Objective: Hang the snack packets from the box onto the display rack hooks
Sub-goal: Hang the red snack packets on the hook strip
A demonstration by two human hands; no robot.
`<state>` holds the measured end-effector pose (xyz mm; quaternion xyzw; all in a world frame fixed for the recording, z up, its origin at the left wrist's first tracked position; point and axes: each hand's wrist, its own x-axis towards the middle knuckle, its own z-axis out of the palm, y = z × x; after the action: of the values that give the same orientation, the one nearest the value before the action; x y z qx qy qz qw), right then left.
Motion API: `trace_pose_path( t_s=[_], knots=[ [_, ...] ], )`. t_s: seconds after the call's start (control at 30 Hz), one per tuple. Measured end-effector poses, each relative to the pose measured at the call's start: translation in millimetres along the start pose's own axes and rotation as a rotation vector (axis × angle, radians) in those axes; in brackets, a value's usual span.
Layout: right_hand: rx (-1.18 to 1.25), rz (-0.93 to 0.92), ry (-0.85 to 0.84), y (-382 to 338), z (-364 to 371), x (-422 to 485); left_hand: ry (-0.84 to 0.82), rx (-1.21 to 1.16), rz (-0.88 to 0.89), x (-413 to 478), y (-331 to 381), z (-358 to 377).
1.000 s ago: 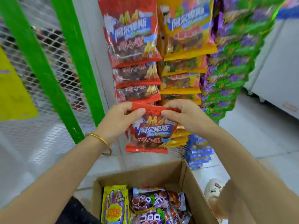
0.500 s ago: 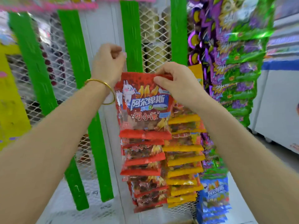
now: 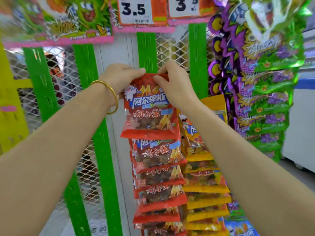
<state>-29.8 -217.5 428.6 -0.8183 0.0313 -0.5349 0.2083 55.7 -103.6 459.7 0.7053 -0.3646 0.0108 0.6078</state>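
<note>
Red packet (image 3: 150, 106): top pinched by left hand (image 3: 119, 78) and right hand (image 3: 172, 87) against green strip (image 3: 147, 51), seemingly not yet hooked; other packets (image 3: 158, 155) hung below the hands.

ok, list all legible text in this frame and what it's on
"3.5": left price tag at the top.
"3" with a small "5": right price tag, cropped.
"阿尔卑斯": red packet gripped by the left hand and right hand.
"可小" plus a stylised third character I can't settle: same packet, repeated on the hung red packets below.
Unreadable: tag small print; blurred green-purple packets; yellow packet, lettering hidden by the arm.
</note>
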Motion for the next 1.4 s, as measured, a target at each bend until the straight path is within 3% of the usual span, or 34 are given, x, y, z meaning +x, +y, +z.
trace_pose_path(
  t_s=[0.37,0.63,0.87,1.03,1.4],
  knots=[
    [-0.054,-0.058,-0.128,3.6,-1.3,-2.0,0.058,-0.026,-0.057,4.5,-0.8,1.6],
    [-0.105,-0.047,-0.217,8.7,-2.9,-9.8,0.082,-0.068,0.006,-2.5,-6.9,7.2],
    [-0.062,-0.085,-0.004,-2.2,1.0,-1.9,0.135,0.036,0.051,-4.5,-4.0,9.3],
    [-0.090,-0.046,0.051,-6.3,6.6,3.9,0.139,0.090,0.052,-4.1,2.2,10.6],
    [-0.040,-0.024,-0.077,0.0,0.6,-4.5,0.167,0.068,0.019,-5.5,1.7,11.2]
  ],
)
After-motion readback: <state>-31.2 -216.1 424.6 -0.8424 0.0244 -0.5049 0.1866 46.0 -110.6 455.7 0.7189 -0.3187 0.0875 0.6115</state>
